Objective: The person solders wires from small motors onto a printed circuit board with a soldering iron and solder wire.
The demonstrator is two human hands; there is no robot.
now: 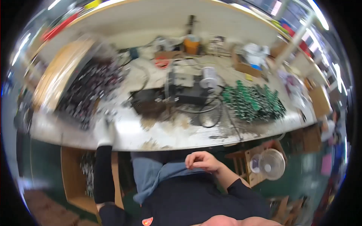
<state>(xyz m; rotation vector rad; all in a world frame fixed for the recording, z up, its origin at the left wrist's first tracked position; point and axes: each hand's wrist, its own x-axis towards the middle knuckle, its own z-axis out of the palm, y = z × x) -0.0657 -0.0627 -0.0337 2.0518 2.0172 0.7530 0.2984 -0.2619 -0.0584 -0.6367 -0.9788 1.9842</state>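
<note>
My left hand [103,130], in a white glove below a black sleeve, is at the front left of the workbench. It is beside a large heap of small dark and silvery metal parts [88,88]. Motion blur smears its fingers, so whether they grip a part cannot be made out. My bare right hand [204,161] hovers over my lap, just short of the bench edge. Its fingers are loosely bent and a little apart, with nothing visible in them. Between the hands, farther back, sits a black bench device [188,92] with a spool of wire [208,77] on it.
Green-and-silver parts [252,101] stand in rows on the right of the bench [128,132]. A cardboard box [69,180] of metal pieces is below left. A white fan [272,164] stands below right. An orange container [191,45] and an open carton [245,67] are at the back.
</note>
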